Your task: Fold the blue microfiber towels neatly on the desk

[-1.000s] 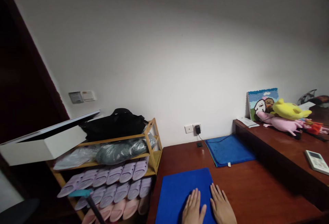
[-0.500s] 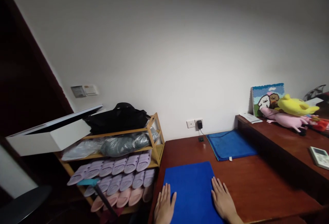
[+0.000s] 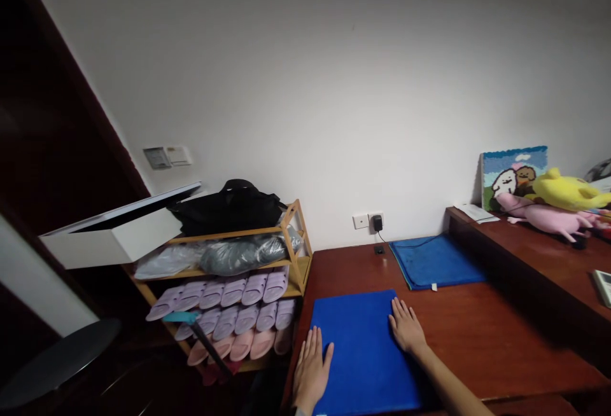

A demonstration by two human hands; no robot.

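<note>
A bright blue cloth point(image 3: 360, 352), flat and roughly rectangular, lies on the reddish-brown wooden desk point(image 3: 468, 339) in front of me. My left hand point(image 3: 312, 365) rests palm down along its left edge, fingers stretched forward and thumb apart. At the far right corner of the cloth, my right hand point(image 3: 407, 327) lies flat with its fingers spread. Neither hand grips anything. Farther back on the desk is a second, darker blue folded cloth point(image 3: 436, 264) with a small white tag at its front edge.
Left of the desk stands a wooden shoe rack point(image 3: 305, 270) with several purple slippers point(image 3: 233, 289) and a black bag point(image 3: 229, 209) on top. A black adapter point(image 3: 377, 222) is plugged into the wall. Plush toys point(image 3: 548, 215) lie on the raised ledge at right.
My right hand has slid forward along the right edge to the cloth's far corner. My left hand stays at the left edge. The view has shifted slightly.
</note>
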